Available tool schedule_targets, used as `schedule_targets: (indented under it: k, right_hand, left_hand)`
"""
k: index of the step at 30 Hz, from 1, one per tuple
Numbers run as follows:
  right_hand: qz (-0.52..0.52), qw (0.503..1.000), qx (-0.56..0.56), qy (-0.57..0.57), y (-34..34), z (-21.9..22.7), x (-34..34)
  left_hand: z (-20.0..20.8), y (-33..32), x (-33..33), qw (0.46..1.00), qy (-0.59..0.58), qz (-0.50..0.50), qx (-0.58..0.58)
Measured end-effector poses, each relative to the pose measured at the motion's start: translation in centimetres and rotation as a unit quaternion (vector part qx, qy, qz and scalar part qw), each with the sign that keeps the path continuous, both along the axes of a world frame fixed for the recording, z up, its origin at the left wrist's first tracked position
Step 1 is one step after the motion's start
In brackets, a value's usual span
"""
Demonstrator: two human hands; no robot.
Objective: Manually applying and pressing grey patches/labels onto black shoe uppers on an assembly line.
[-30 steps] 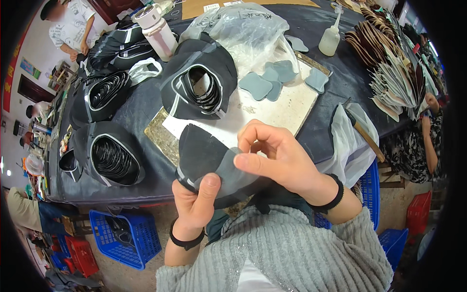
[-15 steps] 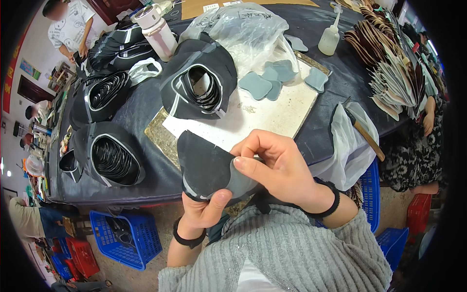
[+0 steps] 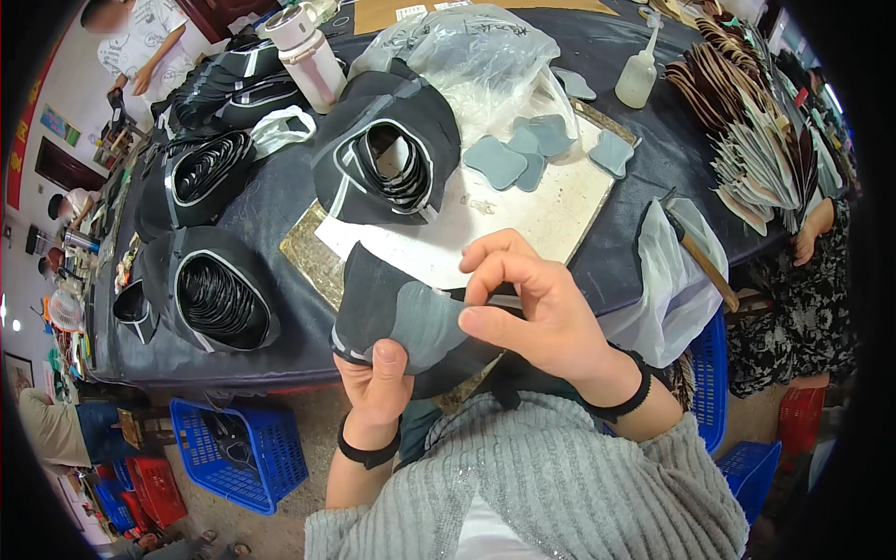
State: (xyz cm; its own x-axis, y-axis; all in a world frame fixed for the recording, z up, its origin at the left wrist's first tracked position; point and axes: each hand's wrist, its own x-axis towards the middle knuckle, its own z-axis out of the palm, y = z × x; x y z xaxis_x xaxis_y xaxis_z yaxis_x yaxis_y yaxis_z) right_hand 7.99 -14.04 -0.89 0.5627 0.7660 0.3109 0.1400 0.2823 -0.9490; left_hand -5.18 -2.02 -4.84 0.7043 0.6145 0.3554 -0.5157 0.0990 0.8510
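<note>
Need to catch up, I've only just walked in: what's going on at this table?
A person's left hand is holding a curved black piece with a grey patch lying against it. The right hand is at the patch's edge, thumb and forefinger close together; whether they grip it is hard to tell. Beyond the hands, more grey patches lie on a white board, and stacks of black pieces stand on the dark table.

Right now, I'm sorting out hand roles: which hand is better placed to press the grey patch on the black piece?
Probably the right hand: its fingers are beside the right edge of the grey patch, while the left hand is occupied gripping the black piece.
</note>
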Motion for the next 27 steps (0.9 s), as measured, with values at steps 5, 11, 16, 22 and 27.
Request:
schedule_targets:
  k: [5, 11, 16, 22, 27]
  right_hand:
    - [0.091, 0.987, 0.01, 0.134, -0.1, 0.5, -0.5]
    - [0.124, 0.975, 0.107, 0.151, -0.2, 0.4, -0.4]
    - [0.159, 0.94, 0.083, 0.289, -0.3, 0.8, -0.3]
    - [0.214, 0.949, -0.06, 0.223, 0.3, 0.8, 0.1]
    - [0.192, 0.884, 0.037, 0.424, 0.9, 0.2, -1.1]
  left_hand:
    - [0.5, -0.3, -0.2, 0.999, 0.005, -0.014, -0.038]
    - [1.5, -1.3, -0.1, 0.992, 0.052, -0.011, -0.114]
    - [2.2, -0.4, -0.1, 0.986, 0.031, -0.081, -0.143]
    - [3.3, 1.0, 0.3, 0.991, 0.096, -0.09, -0.022]
    - [4.0, 0.9, 0.6, 0.964, 0.029, -0.162, -0.209]
